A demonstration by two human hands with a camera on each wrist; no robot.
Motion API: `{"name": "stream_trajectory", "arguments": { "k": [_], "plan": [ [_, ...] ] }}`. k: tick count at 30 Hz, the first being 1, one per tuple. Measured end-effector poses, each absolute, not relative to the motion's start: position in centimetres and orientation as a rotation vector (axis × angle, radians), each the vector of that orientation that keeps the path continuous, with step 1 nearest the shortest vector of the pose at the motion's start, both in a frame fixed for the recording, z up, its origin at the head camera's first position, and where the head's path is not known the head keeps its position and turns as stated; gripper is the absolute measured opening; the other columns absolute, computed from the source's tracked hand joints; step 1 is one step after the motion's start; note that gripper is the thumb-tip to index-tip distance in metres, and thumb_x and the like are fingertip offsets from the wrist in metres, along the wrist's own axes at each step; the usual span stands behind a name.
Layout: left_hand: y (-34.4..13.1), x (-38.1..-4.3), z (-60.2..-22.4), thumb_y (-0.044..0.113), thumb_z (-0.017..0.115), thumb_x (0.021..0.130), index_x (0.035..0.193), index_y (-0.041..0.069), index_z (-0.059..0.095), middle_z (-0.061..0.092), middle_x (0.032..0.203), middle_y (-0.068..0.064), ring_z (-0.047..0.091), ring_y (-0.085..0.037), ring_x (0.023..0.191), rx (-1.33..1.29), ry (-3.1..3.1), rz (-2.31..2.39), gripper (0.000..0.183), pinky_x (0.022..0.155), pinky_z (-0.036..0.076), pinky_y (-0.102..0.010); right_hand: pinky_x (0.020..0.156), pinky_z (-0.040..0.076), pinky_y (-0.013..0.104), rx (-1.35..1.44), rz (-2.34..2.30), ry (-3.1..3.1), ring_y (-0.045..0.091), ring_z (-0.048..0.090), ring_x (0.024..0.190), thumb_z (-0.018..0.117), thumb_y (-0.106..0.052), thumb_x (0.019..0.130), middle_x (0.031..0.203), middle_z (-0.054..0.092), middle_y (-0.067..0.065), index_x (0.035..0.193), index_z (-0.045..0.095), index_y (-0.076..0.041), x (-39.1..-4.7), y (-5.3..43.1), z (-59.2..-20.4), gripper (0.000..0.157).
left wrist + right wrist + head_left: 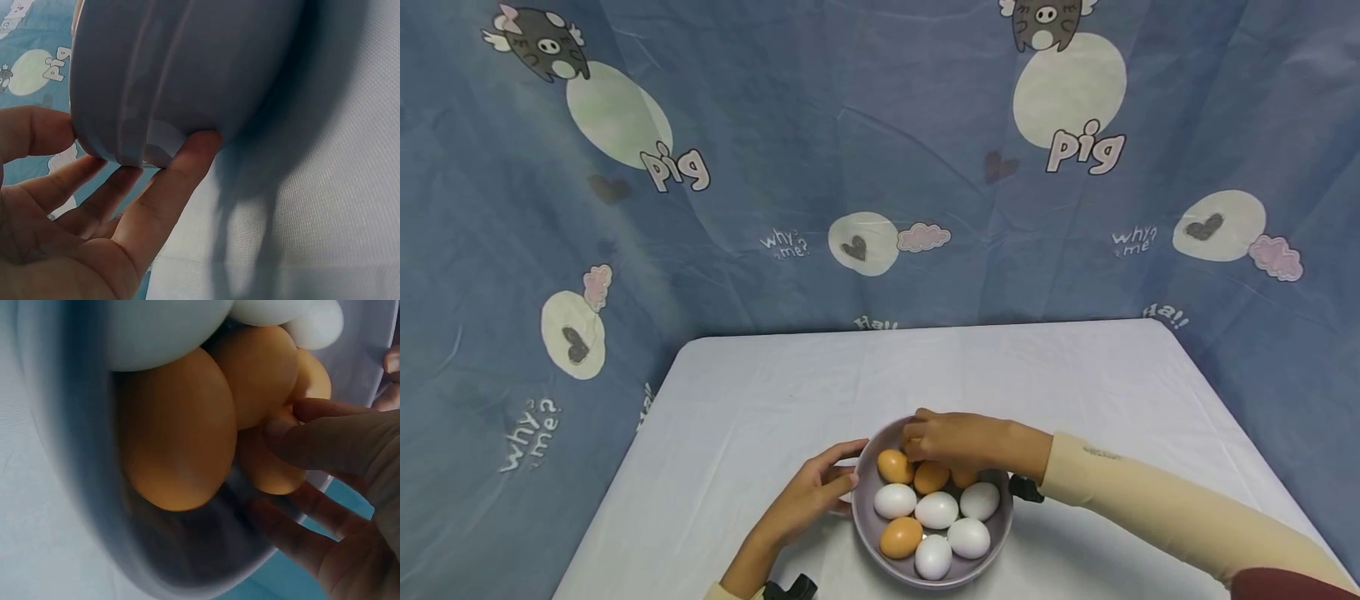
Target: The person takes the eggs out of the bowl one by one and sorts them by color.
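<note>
A round grey-mauve bowl [868, 529] holds several white eggs [937, 510] and several brown eggs [902, 537]. My right hand [958, 439] reaches over the bowl's far side. In the right wrist view, its thumb and fingers pinch a brown egg [272, 465] low inside the bowl, beside other brown eggs. That egg is mostly hidden by the hand in the head view. On the bowl's left, my left hand [812, 487] touches the outer wall with fingertips spread and fairly straight. The left wrist view shows these fingertips [203, 144] against the bowl's outside.
The bowl stands near the front of a white-covered table [760, 400]. A blue curtain [925, 275] with pig prints hangs behind and around the table. Black straps [1025, 488] are on both wrists, and a dark red edge [1292, 586] shows at the lower right.
</note>
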State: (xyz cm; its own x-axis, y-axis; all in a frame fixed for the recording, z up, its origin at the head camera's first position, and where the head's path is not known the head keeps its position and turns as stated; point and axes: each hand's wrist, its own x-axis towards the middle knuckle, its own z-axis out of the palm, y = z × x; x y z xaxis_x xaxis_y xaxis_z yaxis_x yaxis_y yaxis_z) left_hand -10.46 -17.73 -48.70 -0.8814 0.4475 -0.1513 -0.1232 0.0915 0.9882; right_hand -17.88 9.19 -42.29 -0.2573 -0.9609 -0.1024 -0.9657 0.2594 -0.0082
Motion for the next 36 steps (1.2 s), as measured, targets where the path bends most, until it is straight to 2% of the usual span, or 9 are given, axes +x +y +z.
{"name": "stream_trajectory", "arguments": {
  "k": [9, 26, 30, 36],
  "plan": [
    [-17.7, -10.4, -48.8, 0.011, 0.055, 0.101, 0.152, 0.001, 0.037, 0.036, 0.154, -0.03, 0.057, -0.041, 0.127, 0.316, 1.959, 1.84, 0.055, 0.08, 0.062, -0.038, 0.093, 0.053, 0.016, -1.883, 0.257, 2.46, 0.013, 0.055, 0.116, 0.08, -0.009, 0.083, 0.124, 0.06, -0.003, 0.118, 0.069, -0.024, -17.5, 8.9, -42.6, 0.04],
    [-17.6, -10.7, -48.7, 0.012, 0.055, 0.101, 0.152, 0.001, 0.035, 0.037, 0.153, -0.033, 0.057, -0.042, 0.126, 0.323, 1.938, 1.863, 0.056, 0.081, 0.062, -0.038, 0.089, 0.054, 0.015, -1.945, 0.342, 2.468, 0.013, 0.053, 0.11, 0.086, -0.013, 0.075, 0.119, 0.057, -0.002, 0.122, 0.065, -0.022, -18.1, 9.1, -42.7, 0.053],
    [-17.7, -10.7, -48.7, 0.011, 0.055, 0.101, 0.152, 0.001, 0.035, 0.037, 0.152, -0.033, 0.058, -0.04, 0.125, 0.323, 1.933, 1.865, 0.055, 0.08, 0.062, -0.038, 0.085, 0.053, 0.014, -1.988, 0.258, 2.466, 0.013, 0.052, 0.104, 0.081, -0.007, 0.078, 0.117, 0.057, -0.002, 0.12, 0.065, -0.02, -18.1, 9.5, -42.4, 0.046],
    [-17.8, -10.5, -48.8, 0.011, 0.054, 0.101, 0.152, 0.001, 0.035, 0.037, 0.153, -0.032, 0.058, -0.04, 0.125, 0.337, 1.928, 1.87, 0.055, 0.08, 0.062, -0.038, 0.079, 0.051, 0.014, -2.086, 0.081, 2.457, 0.013, 0.051, 0.097, 0.071, -0.003, 0.089, 0.114, 0.059, -0.003, 0.11, 0.067, -0.02, -18.2, 10.3, -41.9, 0.027]
  ]
}}
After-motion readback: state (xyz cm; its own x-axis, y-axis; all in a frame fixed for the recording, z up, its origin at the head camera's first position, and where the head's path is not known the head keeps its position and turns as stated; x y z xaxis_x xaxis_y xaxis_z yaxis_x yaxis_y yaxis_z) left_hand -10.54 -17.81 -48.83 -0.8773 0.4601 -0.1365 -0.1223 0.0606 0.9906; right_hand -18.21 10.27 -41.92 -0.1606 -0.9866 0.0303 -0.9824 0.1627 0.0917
